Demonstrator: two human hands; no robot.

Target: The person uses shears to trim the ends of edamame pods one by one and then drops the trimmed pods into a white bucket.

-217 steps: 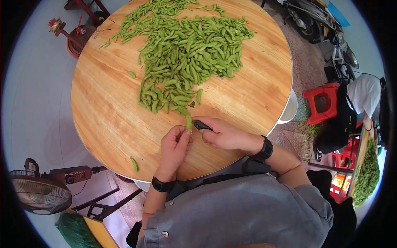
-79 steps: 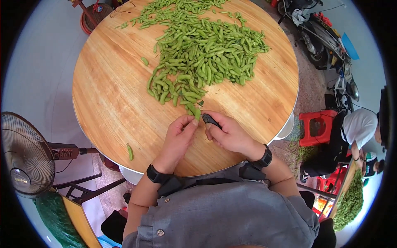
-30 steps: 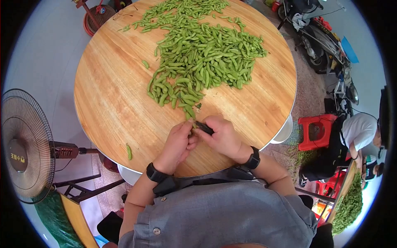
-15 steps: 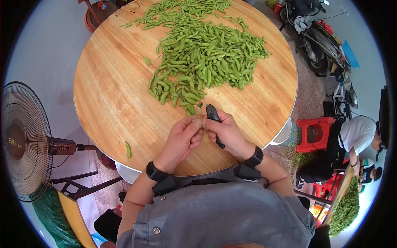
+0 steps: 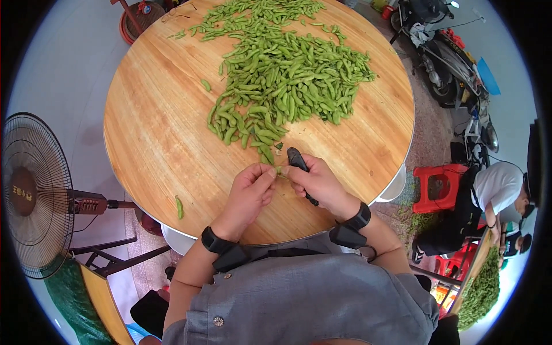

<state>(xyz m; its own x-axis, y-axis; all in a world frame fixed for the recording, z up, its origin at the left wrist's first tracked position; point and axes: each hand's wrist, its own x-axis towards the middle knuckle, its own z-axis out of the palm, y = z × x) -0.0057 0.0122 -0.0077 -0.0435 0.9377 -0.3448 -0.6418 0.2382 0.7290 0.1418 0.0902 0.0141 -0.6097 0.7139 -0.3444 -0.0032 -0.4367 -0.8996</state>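
Observation:
Near the table's front edge, my left hand [image 5: 249,191] is closed in a pinch on one end of a small green soybean pod [image 5: 280,171]. My right hand [image 5: 322,183] meets it from the other side, thumb and finger at the pod's other end. Its palm is also wrapped around a slim black tool [image 5: 296,159], whose end sticks out above and below the fist; the kind of tool does not show. Just beyond my fingers lies a big heap of green soybean pods [image 5: 299,80] on the round wooden table [image 5: 155,126].
A single pod [image 5: 179,207] lies left of my hands, another [image 5: 205,85] beside the heap. A fan [image 5: 37,195] stands left. To the right are a red stool [image 5: 422,190], a motorbike [image 5: 440,69] and a person in a white top [image 5: 499,187] bending by a heap of greens [image 5: 482,290].
My hands have drawn slightly apart, so the pod between my fingertips shows more plainly. The black tool stays in my right hand.

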